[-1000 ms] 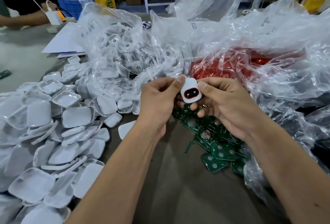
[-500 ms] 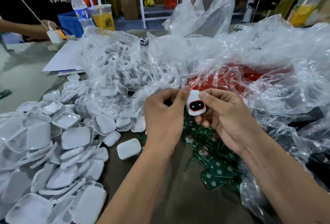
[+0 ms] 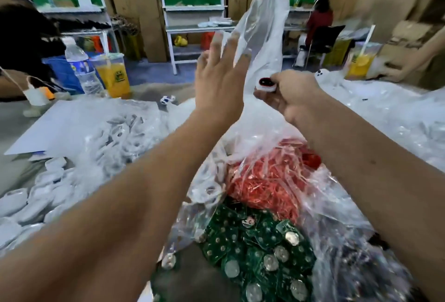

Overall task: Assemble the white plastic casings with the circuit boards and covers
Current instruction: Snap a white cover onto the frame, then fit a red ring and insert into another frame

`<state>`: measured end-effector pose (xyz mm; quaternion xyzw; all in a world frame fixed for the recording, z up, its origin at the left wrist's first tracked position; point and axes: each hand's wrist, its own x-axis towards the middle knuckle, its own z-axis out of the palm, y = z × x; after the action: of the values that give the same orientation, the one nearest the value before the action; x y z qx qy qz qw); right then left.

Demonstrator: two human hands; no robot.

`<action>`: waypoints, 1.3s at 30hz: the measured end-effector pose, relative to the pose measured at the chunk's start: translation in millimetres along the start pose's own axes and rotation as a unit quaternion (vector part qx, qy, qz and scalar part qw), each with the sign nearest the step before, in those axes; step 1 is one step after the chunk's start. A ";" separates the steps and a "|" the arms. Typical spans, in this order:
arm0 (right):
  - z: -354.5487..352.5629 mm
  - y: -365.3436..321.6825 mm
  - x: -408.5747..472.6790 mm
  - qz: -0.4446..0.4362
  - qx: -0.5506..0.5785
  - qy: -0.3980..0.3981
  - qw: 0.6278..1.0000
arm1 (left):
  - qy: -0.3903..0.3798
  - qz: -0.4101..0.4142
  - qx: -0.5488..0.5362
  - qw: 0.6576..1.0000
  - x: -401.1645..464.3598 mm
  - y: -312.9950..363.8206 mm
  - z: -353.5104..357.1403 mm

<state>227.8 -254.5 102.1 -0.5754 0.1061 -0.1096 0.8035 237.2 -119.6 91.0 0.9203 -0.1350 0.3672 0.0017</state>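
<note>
Head view: both arms reach fwd over the bench (image 3: 16,118). Left hand (image 3: 220,85) is raised, palm fwd, fingers (image 3: 234,46) straight and spread wide, holding nothing; fingertips are motion-blurred against a tall clear plastic bag (image 3: 265,32) standing behind it.

Right hand (image 3: 289,97) is just right of the left hand, apart from it. Its fingers curl around an assembled casing (image 3: 266,85), white w/ a red-ringed black oval window facing up; thumb pinches it on top.

Landmark = red parts bag (image 3: 269,181), clear plastic full of red pieces, center of the bench below both hands. Nearer the camera than that bag, touching its lower edge: pile of green circuit boards (image 3: 260,248) w/ round silver discs on them. Left of the red bag: another clear bag w/ white ring-shaped parts (image 3: 120,138), blurred. Further left and nearer: heap of loose white covers (image 3: 29,203). Behind-left of the red bag: white sheet (image 3: 65,126), then a water bottle (image 3: 79,66) and a cup of orange drink (image 3: 113,75) side by side. Far behind, right of the red bag: a seated person in red (image 3: 317,25) at metal shelving (image 3: 192,13).
</note>
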 end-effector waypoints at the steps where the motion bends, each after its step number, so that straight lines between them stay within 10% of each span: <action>1: 5.1 -2.7 12.3 -0.013 -0.032 0.012 0.999 | -0.068 0.007 0.043 0.997 10.9 -5.2 7.0; 4: 22.1 -11.1 48.7 -0.124 -0.227 0.024 0.966 | -0.264 -0.058 0.085 0.959 20.1 -17.0 18.9; 7: 40.4 -12.2 73.3 -0.292 -0.470 -0.024 0.833 | -0.300 -0.057 -0.018 0.952 1.4 -21.0 27.7; 10: 59.8 3.5 84.5 -0.222 -0.570 -0.188 0.769 | -0.239 -0.024 -0.049 0.970 -13.3 -12.7 22.3; 14: 52.2 22.3 99.3 -0.079 -0.666 -0.218 0.708 | -0.216 -0.010 -0.033 0.976 -14.7 -7.1 2.4; 23: -4.7 7.2 118.6 -0.012 -0.659 -0.050 0.751 | -0.093 -0.123 0.097 0.983 -17.4 -44.7 -48.0; 26: 5.9 3.3 126.9 0.062 -0.304 -0.063 0.948 | -0.096 -0.111 0.060 0.987 -21.8 -40.2 -43.7; 28: 7.1 6.4 126.3 0.066 -0.099 -0.048 0.992 | -0.096 -0.115 0.028 0.988 -25.5 -37.6 -39.9; 36: -15.8 13.2 83.1 -0.037 -0.211 -0.014 0.977 | 0.023 -0.164 -0.061 0.984 -52.2 -30.4 -28.4; 39: -19.6 19.9 39.0 -0.198 -0.420 0.082 0.882 | 0.094 -0.209 -0.111 0.967 -77.7 -34.8 -28.8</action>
<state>260.2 -277.5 75.4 -0.8569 0.0914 -0.2581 0.4367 172.6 -63.8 62.8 0.8833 0.0216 0.4266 0.1930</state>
